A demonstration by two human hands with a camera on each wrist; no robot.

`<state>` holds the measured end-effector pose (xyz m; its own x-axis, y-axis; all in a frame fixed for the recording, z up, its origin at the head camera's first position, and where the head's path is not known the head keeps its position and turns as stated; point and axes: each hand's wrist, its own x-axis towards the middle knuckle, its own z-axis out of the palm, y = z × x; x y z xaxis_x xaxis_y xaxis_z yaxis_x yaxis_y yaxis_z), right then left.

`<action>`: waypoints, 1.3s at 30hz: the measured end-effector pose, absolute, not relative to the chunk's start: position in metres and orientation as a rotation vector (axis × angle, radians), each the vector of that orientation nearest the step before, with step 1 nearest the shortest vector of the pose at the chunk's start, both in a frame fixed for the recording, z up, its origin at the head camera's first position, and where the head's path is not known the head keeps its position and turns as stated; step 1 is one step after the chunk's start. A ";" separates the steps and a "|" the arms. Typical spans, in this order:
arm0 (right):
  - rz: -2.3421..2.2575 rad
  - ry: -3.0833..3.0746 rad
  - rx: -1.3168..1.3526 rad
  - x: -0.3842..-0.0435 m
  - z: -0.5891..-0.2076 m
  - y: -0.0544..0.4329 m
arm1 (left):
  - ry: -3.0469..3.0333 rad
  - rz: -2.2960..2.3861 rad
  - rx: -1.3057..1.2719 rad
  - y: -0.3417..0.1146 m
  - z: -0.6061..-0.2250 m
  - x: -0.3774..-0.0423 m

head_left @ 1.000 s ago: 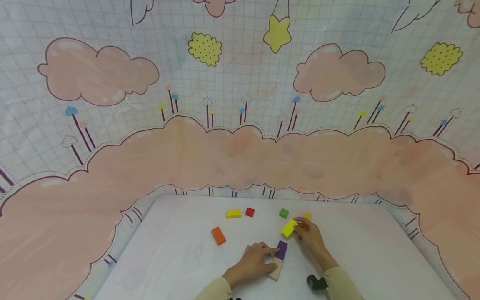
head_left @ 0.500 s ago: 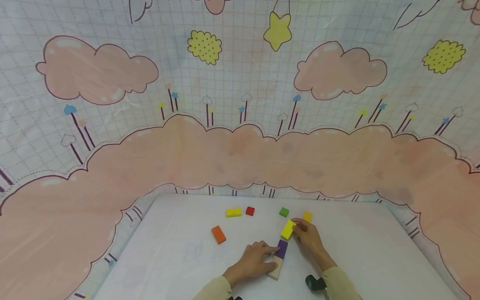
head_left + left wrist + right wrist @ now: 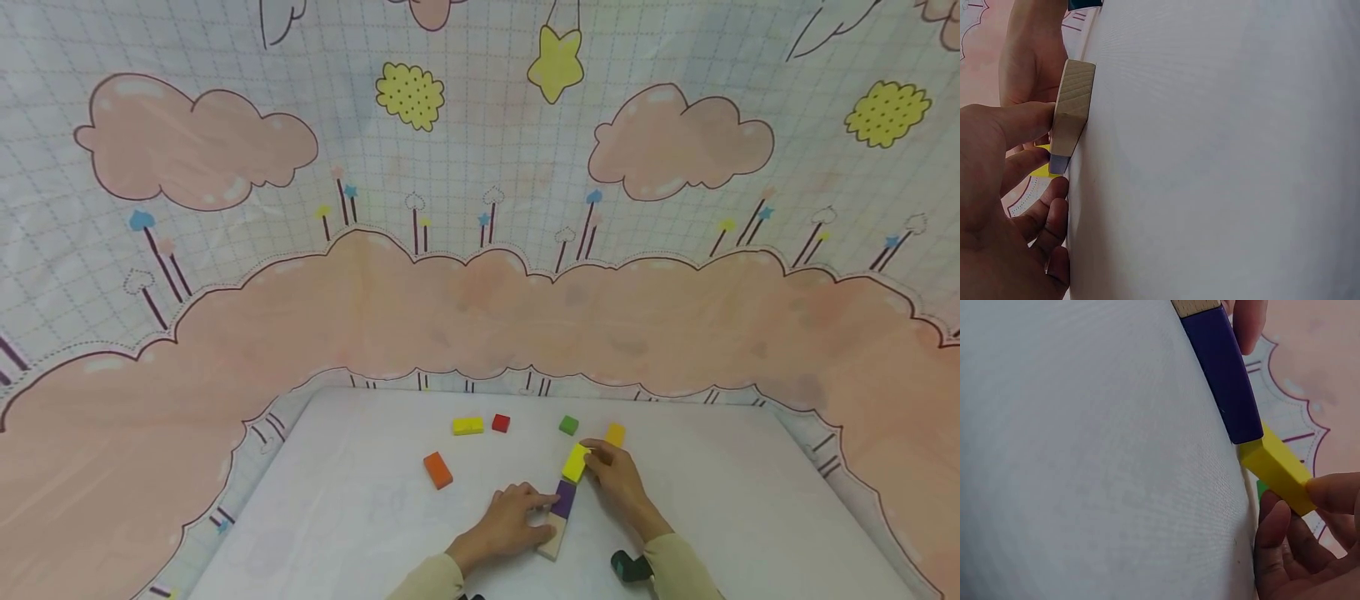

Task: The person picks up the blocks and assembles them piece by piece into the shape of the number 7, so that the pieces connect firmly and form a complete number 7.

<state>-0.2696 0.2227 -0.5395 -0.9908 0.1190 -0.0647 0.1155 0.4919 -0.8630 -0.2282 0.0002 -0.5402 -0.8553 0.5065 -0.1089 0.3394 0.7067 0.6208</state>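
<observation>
My right hand (image 3: 621, 483) pinches a yellow block (image 3: 575, 462) by its far end. In the right wrist view the near end of that block meets a purple block (image 3: 1222, 375), tilted slightly from it. A plain wooden block (image 3: 552, 538) lies end to end with the purple one, forming a row on the table. My left hand (image 3: 504, 523) rests its thumb on the wooden block and its outstretched index finger on the purple block. In the left wrist view its other fingers (image 3: 1054, 225) bend loosely by the tabletop.
On the white table (image 3: 337, 517) lie an orange block (image 3: 438, 470), another yellow block (image 3: 468, 426), a red block (image 3: 501, 423), a green block (image 3: 568, 425) and a yellow-orange block (image 3: 615, 433) just beyond my right hand. A dark green object (image 3: 630, 567) sits by the right sleeve.
The right hand has brought the yellow block down and toward me, so it now meets the purple block's far end. The left hand has stayed in place.
</observation>
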 end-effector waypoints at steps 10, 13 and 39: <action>1.507 -2.759 -0.183 -0.271 -0.543 0.222 | 2.644 0.876 0.675 0.000 -0.540 -0.228; 1.500 -2.765 -0.171 -0.272 -0.543 0.222 | 2.646 0.877 0.677 0.000 -0.540 -0.228; 1.493 -2.795 -0.142 -0.269 -0.542 0.222 | 2.647 0.869 0.695 0.000 -0.540 -0.228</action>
<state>-0.2690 0.2220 -0.5423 -0.9955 0.0645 -0.0690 0.0932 0.5530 -0.8280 -0.2281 -0.0001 -0.5396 -0.8487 0.5190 -0.1018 0.3577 0.7051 0.6123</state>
